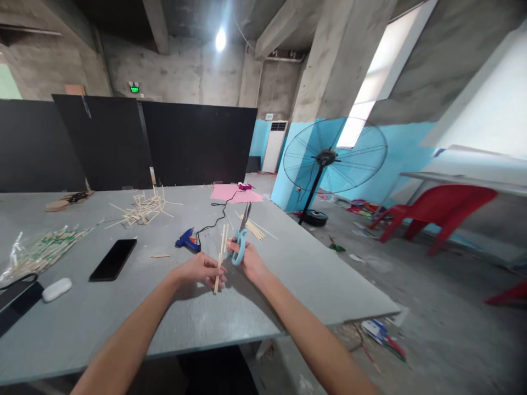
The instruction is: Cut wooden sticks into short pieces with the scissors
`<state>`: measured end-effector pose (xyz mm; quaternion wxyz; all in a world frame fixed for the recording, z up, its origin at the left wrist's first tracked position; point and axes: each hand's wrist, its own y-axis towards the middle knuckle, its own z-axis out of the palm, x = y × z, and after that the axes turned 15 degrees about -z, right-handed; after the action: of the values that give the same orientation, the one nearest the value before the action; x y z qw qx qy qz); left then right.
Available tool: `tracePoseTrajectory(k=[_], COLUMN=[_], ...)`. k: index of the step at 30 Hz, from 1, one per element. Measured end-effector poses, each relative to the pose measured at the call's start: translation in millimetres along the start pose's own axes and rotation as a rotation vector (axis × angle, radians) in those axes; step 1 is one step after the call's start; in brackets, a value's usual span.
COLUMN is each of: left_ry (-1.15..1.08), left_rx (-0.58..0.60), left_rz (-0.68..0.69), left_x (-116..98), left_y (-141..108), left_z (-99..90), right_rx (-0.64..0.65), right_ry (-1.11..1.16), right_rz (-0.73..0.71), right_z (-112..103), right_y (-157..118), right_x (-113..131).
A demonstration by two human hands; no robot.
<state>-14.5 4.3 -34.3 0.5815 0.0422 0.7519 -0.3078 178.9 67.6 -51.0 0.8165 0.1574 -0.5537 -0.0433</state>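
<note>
Between the thumb and fingers of my left hand (pixel 202 270) are a few thin wooden sticks (pixel 222 249), held upright above the table. My right hand (pixel 250 260) grips a pair of scissors (pixel 241 239) by its light blue handles, with the blades pointing up and away from me. The scissors are just right of the sticks. Beyond my left hand lies a blue glue gun (pixel 188 240) with a black cord. A loose bundle of sticks (pixel 254 226) rests behind the scissors.
A stick framework (pixel 145 207) stands at the back left. A black phone (pixel 113 260), a white earbud case (pixel 56 289) and bagged sticks (pixel 49 249) lie at left. Pink paper (pixel 234 193) lies at the far edge. A large fan (pixel 326 157) and a red chair (pixel 442 208) stand right of the table (pixel 321 274).
</note>
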Motion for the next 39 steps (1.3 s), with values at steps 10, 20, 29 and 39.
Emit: tracePoseTrajectory(k=[10,20,29,39], left_ry=[-0.003,0.012,0.004,0.005], left_rx=[-0.011,-0.008,-0.007,-0.002], left_rz=[-0.011,-0.008,-0.02,-0.02], left_x=[3.4,7.3,3.0,2.2], left_y=[3.4,5.9,2.1,0.6], left_z=[-0.6,-3.2,-1.3,-0.8], right_rx=[-0.044,-0.038,-0.041,-0.037], right_ry=[0.077,0.086,0.059,0.068], right_rz=[0.017,0.01,0.006,0.012], right_z=[4.6,4.2,5.5,6.1], right_y=[-5.4,-3.1,-5.1,-6.3], right_x=[-1.7,-6.7,-3.6,-2.2])
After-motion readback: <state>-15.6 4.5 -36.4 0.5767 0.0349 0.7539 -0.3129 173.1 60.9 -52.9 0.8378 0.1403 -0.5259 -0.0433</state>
